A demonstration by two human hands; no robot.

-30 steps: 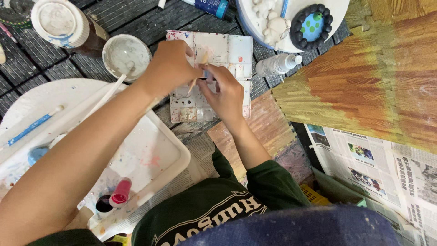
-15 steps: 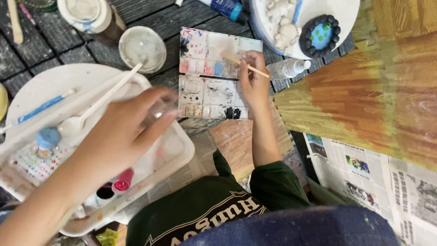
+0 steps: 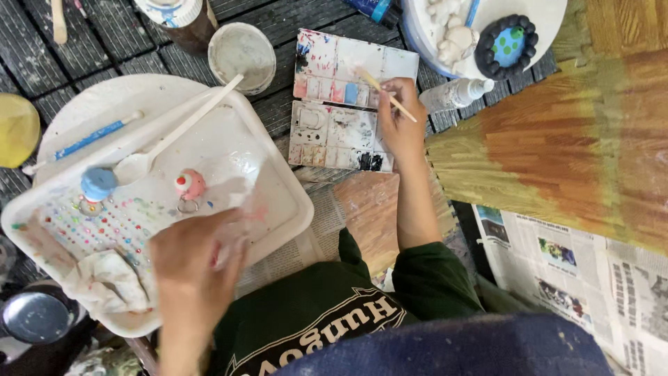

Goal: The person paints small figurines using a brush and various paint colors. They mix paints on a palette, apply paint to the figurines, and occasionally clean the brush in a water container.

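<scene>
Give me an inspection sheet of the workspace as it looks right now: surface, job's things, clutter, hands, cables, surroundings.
Surface: dark slatted floor, paint-stained, partly covered by newspaper.
Job's things: paint palette with many stained wells; thin brush; white tray holding a small pink figure, a blue-topped piece, a white spoon and a crumpled rag.
Clutter: white cup, small spray bottle, yellow disc.
Hands: right hand grips the brush over the palette; left hand over the tray's near edge, blurred.
Cables: nothing seen.
Surroundings: painted wooden board, orange and green.
</scene>
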